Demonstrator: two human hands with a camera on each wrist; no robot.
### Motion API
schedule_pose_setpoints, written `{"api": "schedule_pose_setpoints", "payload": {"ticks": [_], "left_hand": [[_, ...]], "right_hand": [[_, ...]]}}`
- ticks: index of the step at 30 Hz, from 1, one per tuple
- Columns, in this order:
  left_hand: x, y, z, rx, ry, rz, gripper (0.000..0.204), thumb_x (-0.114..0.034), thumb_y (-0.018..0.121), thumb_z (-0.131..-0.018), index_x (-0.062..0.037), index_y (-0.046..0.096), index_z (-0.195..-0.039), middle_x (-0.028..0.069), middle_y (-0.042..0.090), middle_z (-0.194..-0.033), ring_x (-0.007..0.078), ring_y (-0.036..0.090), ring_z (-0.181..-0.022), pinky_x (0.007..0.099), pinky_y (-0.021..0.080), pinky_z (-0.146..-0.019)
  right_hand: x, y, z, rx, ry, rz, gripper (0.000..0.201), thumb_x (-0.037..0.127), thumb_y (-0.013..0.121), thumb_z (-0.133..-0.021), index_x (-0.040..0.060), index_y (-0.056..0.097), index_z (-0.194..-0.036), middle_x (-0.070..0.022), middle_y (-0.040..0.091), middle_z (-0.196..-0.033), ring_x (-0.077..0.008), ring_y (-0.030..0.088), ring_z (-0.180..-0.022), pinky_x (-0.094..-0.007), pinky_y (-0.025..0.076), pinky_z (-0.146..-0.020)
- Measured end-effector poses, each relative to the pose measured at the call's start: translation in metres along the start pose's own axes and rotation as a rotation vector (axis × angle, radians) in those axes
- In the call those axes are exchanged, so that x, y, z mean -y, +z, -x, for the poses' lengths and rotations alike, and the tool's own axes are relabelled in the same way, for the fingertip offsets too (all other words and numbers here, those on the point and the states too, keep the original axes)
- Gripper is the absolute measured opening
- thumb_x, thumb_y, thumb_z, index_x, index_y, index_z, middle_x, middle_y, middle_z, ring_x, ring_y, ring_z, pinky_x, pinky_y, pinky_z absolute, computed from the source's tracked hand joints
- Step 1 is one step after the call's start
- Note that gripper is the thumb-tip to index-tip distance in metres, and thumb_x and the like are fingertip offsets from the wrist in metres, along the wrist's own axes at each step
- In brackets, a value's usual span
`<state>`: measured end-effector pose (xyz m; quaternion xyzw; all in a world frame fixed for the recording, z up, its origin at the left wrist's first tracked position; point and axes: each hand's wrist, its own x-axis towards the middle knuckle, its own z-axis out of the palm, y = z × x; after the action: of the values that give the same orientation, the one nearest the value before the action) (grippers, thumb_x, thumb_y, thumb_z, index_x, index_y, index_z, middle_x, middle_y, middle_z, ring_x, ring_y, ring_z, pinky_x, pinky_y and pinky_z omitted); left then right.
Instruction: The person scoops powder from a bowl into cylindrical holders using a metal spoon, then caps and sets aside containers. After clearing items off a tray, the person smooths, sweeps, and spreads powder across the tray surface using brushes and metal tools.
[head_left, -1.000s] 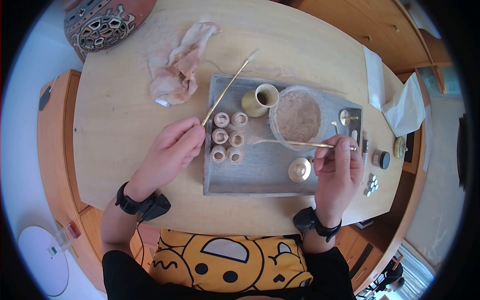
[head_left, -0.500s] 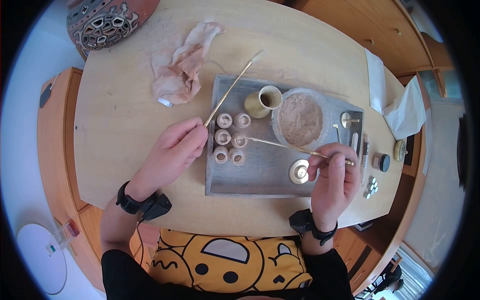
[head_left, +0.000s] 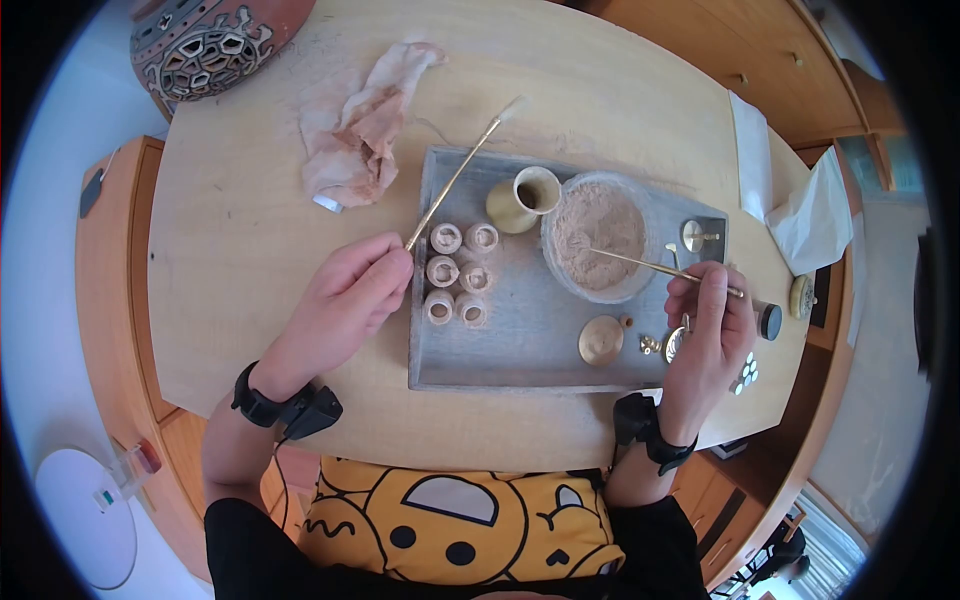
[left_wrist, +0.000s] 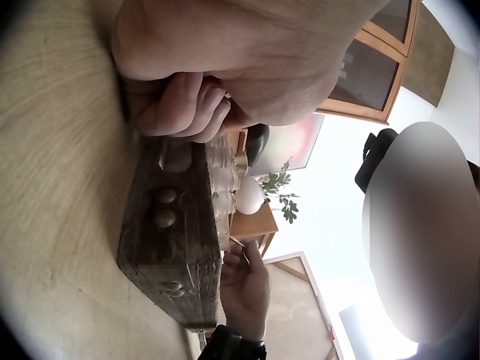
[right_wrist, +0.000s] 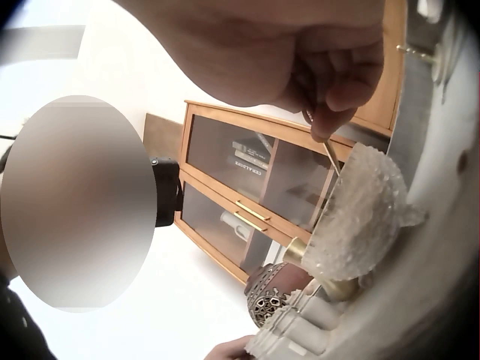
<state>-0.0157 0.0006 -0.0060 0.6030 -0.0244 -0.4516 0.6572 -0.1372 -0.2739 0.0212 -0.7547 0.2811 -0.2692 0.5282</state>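
Pale wood desk [head_left: 230,250], orange-brown cabinets [head_left: 700,40] beyond it. I find both hands engaged. My left hand [head_left: 350,290] grips a brush [head_left: 455,185] near its lower end, bristles slanting away over the desk past the tray's corner. My right hand [head_left: 712,325] pinches a thin brass rod [head_left: 650,265] between thumb and fingers; its tip lies over the pinkish powder [head_left: 605,215] in the translucent bowl [head_left: 644,272]. Contact with the powder I cannot confirm.

The bowl sits toward the far side of the grey tray [head_left: 530,330], just beside a brass vase [head_left: 512,207]. Six small jars [head_left: 447,238], in two columns, occupy the tray's left end. Near my right hand I record a round brass dish [head_left: 601,341], small brass fittings [head_left: 650,345] and an openwork disc [head_left: 676,343], partly hidden by the hand. A brass stand [head_left: 692,236] is at the tray's far right.

Outside the tray: a stained cloth [head_left: 350,150] and clay pot [head_left: 215,50] at far left; a dark-lidded jar [head_left: 768,320] and small white discs [head_left: 747,374] on the right.
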Motion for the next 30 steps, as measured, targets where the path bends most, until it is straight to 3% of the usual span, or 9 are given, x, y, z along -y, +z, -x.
{"api": "schedule_pose_setpoints", "payload": {"ticks": [8,13,20,30], "left_hand": [[-0.001,0.001,0.0,-0.018,-0.007,-0.002,0.029,-0.026,0.047,-0.105,-0.0122,0.043,-0.079,-0.0109,0.031,-0.066,-0.0007,0.024,-0.055,0.0188,0.019,-0.046],[-0.002,0.002,0.001,-0.034,0.002,-0.026,0.029,-0.026,0.047,-0.105,-0.0121,0.043,-0.079,-0.0108,0.031,-0.066,-0.0007,0.024,-0.055,0.0192,0.019,-0.047],[-0.003,0.002,0.001,-0.013,0.009,-0.024,0.029,-0.026,0.046,-0.105,-0.0122,0.043,-0.079,-0.0107,0.031,-0.067,-0.0007,0.024,-0.056,0.0194,0.019,-0.047],[-0.002,0.001,0.001,-0.011,0.008,-0.029,0.03,-0.027,0.046,-0.105,-0.0125,0.043,-0.079,-0.0107,0.032,-0.066,-0.0005,0.024,-0.056,0.0191,0.02,-0.047]], "right_hand": [[-0.005,-0.002,-0.006,-0.04,0.167,-0.231,0.028,0.024,0.05,-0.104,-0.0006,0.061,-0.096,-0.008,0.066,-0.076,-0.0096,0.055,-0.059,-0.0211,0.04,-0.053],[0.0,-0.002,0.003,0.102,0.185,-0.414,0.026,0.023,0.049,-0.104,0.0004,0.06,-0.095,-0.0086,0.065,-0.075,-0.0098,0.055,-0.058,-0.0209,0.04,-0.051],[0.008,0.009,0.018,0.286,0.209,-0.392,0.025,0.021,0.048,-0.105,-0.0001,0.059,-0.096,-0.0088,0.065,-0.076,-0.0111,0.056,-0.06,-0.0228,0.043,-0.056],[0.009,0.009,0.023,0.371,0.123,-0.337,0.024,0.019,0.048,-0.104,-0.0007,0.06,-0.098,-0.0096,0.067,-0.078,-0.011,0.057,-0.062,-0.0228,0.045,-0.059]]}}
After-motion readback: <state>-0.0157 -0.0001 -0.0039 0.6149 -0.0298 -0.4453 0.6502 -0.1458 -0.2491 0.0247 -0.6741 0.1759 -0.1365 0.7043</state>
